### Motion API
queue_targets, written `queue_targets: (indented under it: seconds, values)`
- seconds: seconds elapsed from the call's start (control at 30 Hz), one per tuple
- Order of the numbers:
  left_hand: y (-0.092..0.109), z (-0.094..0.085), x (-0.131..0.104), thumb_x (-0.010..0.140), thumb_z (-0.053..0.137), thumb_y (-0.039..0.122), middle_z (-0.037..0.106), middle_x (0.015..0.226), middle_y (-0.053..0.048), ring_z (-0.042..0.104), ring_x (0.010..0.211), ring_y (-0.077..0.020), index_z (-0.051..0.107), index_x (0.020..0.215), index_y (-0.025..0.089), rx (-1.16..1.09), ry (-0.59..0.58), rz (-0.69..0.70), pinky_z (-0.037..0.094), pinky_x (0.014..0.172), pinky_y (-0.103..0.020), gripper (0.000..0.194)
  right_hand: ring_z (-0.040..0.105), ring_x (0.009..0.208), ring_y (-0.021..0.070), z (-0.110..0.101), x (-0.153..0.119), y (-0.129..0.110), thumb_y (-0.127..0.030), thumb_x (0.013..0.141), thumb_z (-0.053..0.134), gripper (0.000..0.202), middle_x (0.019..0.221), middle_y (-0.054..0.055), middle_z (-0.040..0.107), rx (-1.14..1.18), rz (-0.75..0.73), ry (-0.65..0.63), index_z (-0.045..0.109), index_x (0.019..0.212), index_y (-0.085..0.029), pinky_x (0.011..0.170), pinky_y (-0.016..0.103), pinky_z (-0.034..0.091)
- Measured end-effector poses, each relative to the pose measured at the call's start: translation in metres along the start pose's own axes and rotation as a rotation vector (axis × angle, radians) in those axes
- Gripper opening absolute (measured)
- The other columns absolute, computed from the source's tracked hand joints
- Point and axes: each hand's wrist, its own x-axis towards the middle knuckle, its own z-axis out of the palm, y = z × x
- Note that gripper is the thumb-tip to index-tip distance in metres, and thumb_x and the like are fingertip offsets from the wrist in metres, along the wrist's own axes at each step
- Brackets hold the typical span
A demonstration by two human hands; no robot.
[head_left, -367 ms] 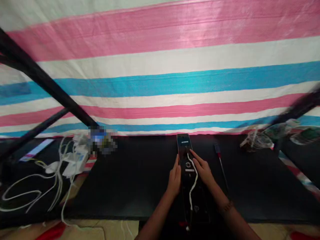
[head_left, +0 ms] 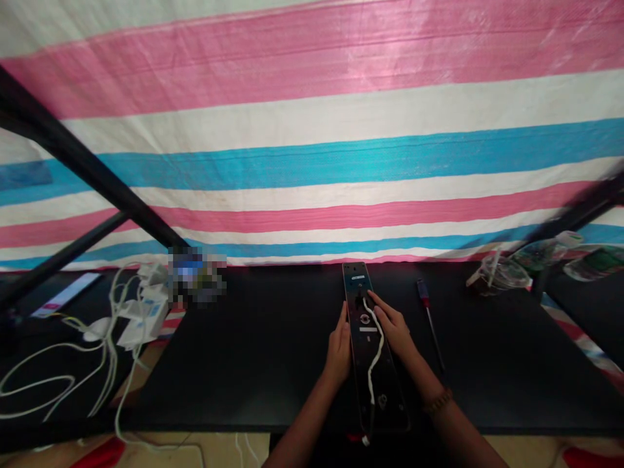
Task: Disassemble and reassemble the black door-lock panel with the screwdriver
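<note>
Below centre in the frame, the left hand (head_left: pixel 338 348) and right hand (head_left: pixel 397 333) grip the panel (head_left: pixel 364 357) by its long edges; whether the right also pinches the cable (head_left: pixel 383 338), I can't tell. I'd keep that slack. Mid-right: a clear cup (head_left: pixel 504 274), a bottle (head_left: pixel 592 265), contents unclear.

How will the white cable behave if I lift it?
The white cable likely flops, since it lies in loose bends along the black panel. Its far end may resist pulling, as it seems to enter the panel; the end past the near edge could swing.
</note>
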Motion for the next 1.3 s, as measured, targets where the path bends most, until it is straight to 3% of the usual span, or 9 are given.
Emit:
queue_targets:
  seconds: [0.37, 0.47, 0.57, 0.73, 0.83, 0.9, 1.07, 1.2, 1.3]
  values:
    - [0.005, 0.002, 0.003, 0.094, 0.045, 0.063, 0.069, 0.129, -0.012, 0.061, 0.122, -0.0271, 0.045, 0.149, 0.014, 0.048, -0.011, 0.086, 0.046, 0.104, -0.038, 0.074, 0.055, 0.134, 0.0303, 0.002, 0.008, 0.006, -0.059, 0.089, 0.059, 0.056, 0.139, 0.007, 0.063, 0.047, 0.022, 0.012, 0.066, 0.132, -0.024, 0.118, 0.049, 0.034]
    - [0.008, 0.001, -0.007, 0.090, 0.052, 0.062, 0.068, 0.127, -0.014, 0.061, 0.122, -0.0278, 0.064, 0.130, 0.015, 0.037, 0.172, 0.078, 0.046, 0.105, -0.038, 0.063, 0.055, 0.134, 0.0306, 0.002, 0.009, 0.007, -0.060, 0.089, 0.059, 0.057, 0.139, 0.008, 0.063, 0.051, 0.016, 0.022, 0.067, 0.132, -0.023, 0.118, 0.050, 0.034]
    - [-0.003, -0.002, -0.042, 0.088, 0.052, 0.066, 0.073, 0.096, -0.011, 0.069, 0.091, -0.0259, 0.070, 0.105, 0.017, 0.013, 0.338, -0.093, 0.055, 0.083, -0.036, 0.055, 0.055, 0.134, 0.0312, 0.002, 0.010, 0.009, -0.061, 0.089, 0.058, 0.058, 0.139, 0.008, 0.063, 0.050, 0.018, 0.014, 0.067, 0.132, -0.023, 0.118, 0.050, 0.035]
    - [-0.026, 0.014, -0.109, 0.070, 0.075, 0.061, 0.075, 0.085, -0.011, 0.070, 0.082, -0.0291, 0.074, 0.094, 0.015, 0.118, -0.218, -0.420, 0.056, 0.078, -0.040, 0.052, 0.055, 0.133, 0.0317, 0.003, 0.011, 0.013, -0.063, 0.088, 0.057, 0.059, 0.138, 0.008, 0.064, 0.064, 0.027, 0.028, 0.067, 0.131, -0.023, 0.118, 0.051, 0.034]
    - [-0.018, 0.040, -0.111, 0.076, 0.073, 0.053, 0.075, 0.113, -0.011, 0.065, 0.112, -0.0332, 0.075, 0.109, 0.020, 0.207, -0.527, -0.372, 0.046, 0.105, -0.047, 0.047, 0.055, 0.134, 0.0320, 0.003, 0.011, 0.012, -0.064, 0.086, 0.059, 0.061, 0.137, 0.009, 0.064, 0.068, 0.025, 0.043, 0.069, 0.129, -0.022, 0.118, 0.050, 0.034]
    - [-0.009, 0.058, -0.103, 0.080, 0.069, 0.053, 0.070, 0.127, -0.010, 0.055, 0.130, -0.0320, 0.073, 0.118, 0.022, 0.137, -0.598, -0.361, 0.031, 0.119, -0.047, 0.049, 0.055, 0.133, 0.0322, 0.002, 0.013, 0.010, -0.065, 0.085, 0.060, 0.062, 0.137, 0.009, 0.064, 0.067, 0.027, 0.036, 0.069, 0.128, -0.022, 0.118, 0.051, 0.034]
    - [-0.010, 0.089, -0.095, 0.083, 0.067, 0.056, 0.064, 0.136, -0.009, 0.046, 0.139, -0.0301, 0.068, 0.128, 0.021, -0.101, -0.459, -0.484, 0.022, 0.124, -0.044, 0.057, 0.057, 0.132, 0.0321, -0.003, 0.018, 0.007, -0.065, 0.084, 0.061, 0.061, 0.135, 0.009, 0.066, 0.058, 0.030, -0.016, 0.071, 0.126, -0.022, 0.118, 0.050, 0.035]
    - [-0.016, 0.097, -0.097, 0.079, 0.073, 0.052, 0.064, 0.136, -0.009, 0.052, 0.134, -0.0312, 0.065, 0.131, 0.022, -0.183, -0.329, -0.416, 0.030, 0.121, -0.044, 0.061, 0.057, 0.131, 0.0315, -0.005, 0.018, 0.007, -0.065, 0.085, 0.061, 0.061, 0.135, 0.008, 0.066, 0.050, 0.024, -0.027, 0.070, 0.127, -0.023, 0.118, 0.050, 0.035]
    - [-0.014, 0.096, -0.094, 0.081, 0.069, 0.056, 0.061, 0.140, -0.011, 0.042, 0.142, -0.0335, 0.064, 0.133, 0.022, -0.075, -0.133, -0.357, 0.022, 0.124, -0.047, 0.063, 0.058, 0.130, 0.0307, -0.004, 0.016, 0.006, -0.064, 0.087, 0.060, 0.060, 0.136, 0.008, 0.065, 0.052, 0.016, -0.034, 0.069, 0.129, -0.022, 0.118, 0.050, 0.035]
